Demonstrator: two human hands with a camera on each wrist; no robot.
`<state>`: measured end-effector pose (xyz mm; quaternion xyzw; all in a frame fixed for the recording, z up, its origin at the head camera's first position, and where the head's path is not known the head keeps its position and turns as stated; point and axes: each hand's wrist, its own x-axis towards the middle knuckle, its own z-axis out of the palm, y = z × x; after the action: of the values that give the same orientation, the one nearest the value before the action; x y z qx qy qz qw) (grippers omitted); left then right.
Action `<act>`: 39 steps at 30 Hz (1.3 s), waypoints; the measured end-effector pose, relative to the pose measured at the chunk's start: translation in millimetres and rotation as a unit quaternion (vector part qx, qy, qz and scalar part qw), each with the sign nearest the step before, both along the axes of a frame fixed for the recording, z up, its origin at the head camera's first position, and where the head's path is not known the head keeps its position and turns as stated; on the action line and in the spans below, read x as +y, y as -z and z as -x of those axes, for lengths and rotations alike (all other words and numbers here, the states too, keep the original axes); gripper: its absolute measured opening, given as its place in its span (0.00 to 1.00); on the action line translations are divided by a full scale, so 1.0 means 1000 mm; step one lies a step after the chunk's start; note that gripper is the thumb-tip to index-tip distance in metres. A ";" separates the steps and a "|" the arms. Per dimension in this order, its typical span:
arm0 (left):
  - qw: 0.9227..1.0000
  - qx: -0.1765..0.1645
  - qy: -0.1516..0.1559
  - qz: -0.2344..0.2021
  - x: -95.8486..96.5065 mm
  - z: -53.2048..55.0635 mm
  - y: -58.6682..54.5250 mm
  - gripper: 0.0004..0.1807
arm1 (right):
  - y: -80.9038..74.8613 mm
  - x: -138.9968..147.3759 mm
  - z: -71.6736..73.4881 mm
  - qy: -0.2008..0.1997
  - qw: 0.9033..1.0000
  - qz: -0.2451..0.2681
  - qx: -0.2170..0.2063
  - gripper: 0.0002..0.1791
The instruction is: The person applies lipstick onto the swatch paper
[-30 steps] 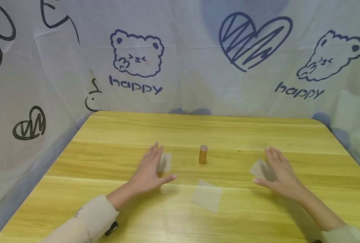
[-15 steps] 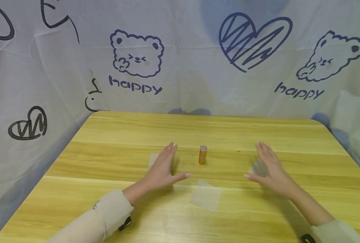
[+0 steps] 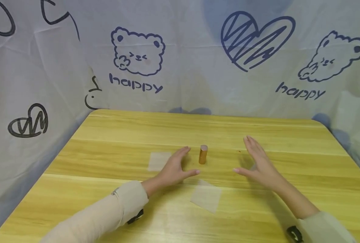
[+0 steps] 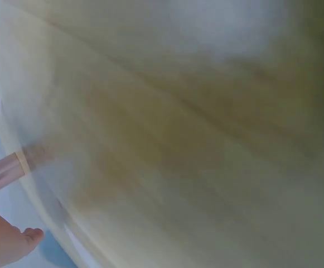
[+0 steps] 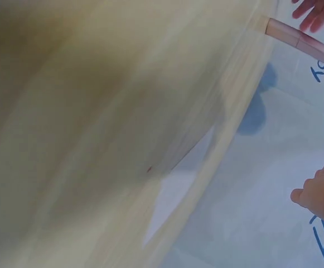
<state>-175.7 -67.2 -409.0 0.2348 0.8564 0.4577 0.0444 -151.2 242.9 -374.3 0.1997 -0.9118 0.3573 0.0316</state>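
Note:
A small copper-coloured tube, which looks like a lipstick (image 3: pixel 203 155), stands upright near the middle of the table; in the right wrist view a seam crosses the lipstick (image 5: pixel 297 39). My left hand (image 3: pixel 174 168) is just left of it, thumb and fingers spread apart, not touching it. Farther off on the right, my right hand (image 3: pixel 260 166) has its thumb spread from straight fingers and holds nothing. The left wrist view catches the lipstick (image 4: pixel 3 175) at its left edge, above part of my left hand (image 4: pixel 8 240).
Pale square sheets lie flat on the wooden table (image 3: pixel 107 135): one sheet (image 3: pixel 158 161) left of the lipstick, another sheet (image 3: pixel 206 196) in front. A third is mostly hidden behind my right hand. A white cloth with drawings (image 3: pixel 192 77) hangs behind the table.
My left hand has moved right, from beside the left sheet to close beside the lipstick. My right hand has moved left toward it. The lipstick stays standing in place.

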 end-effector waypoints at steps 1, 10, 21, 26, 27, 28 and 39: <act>1.000 -0.002 0.000 -0.005 0.002 0.001 0.000 0.46 | -0.001 -0.002 0.001 0.000 1.000 0.002 0.001 0.62; 0.999 -0.019 -0.025 -0.032 0.016 0.007 0.006 0.44 | -0.003 -0.028 0.009 -0.007 0.999 0.028 0.022 0.56; 0.998 -0.025 -0.031 -0.046 0.028 0.017 0.005 0.37 | -0.005 -0.060 0.019 0.000 0.999 0.042 0.032 0.43; 0.997 -0.030 -0.048 -0.044 0.034 0.021 0.005 0.35 | -0.002 -0.072 0.027 -0.006 0.996 0.055 0.067 0.36; 0.997 -0.029 -0.051 -0.045 0.035 0.021 0.006 0.34 | -0.002 -0.075 0.028 -0.006 0.996 0.058 0.072 0.35; 0.997 -0.029 -0.051 -0.046 0.035 0.022 0.007 0.33 | -0.002 -0.077 0.029 -0.007 0.995 0.060 0.075 0.34; 0.997 -0.026 -0.052 -0.057 0.041 0.026 0.010 0.21 | 0.002 -0.094 0.040 -0.019 0.995 0.062 0.080 0.20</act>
<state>-201.9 -25.9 -418.9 0.1800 0.8383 0.5138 0.0292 -191.1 149.2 -376.5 0.2430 -0.8784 0.3964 0.1104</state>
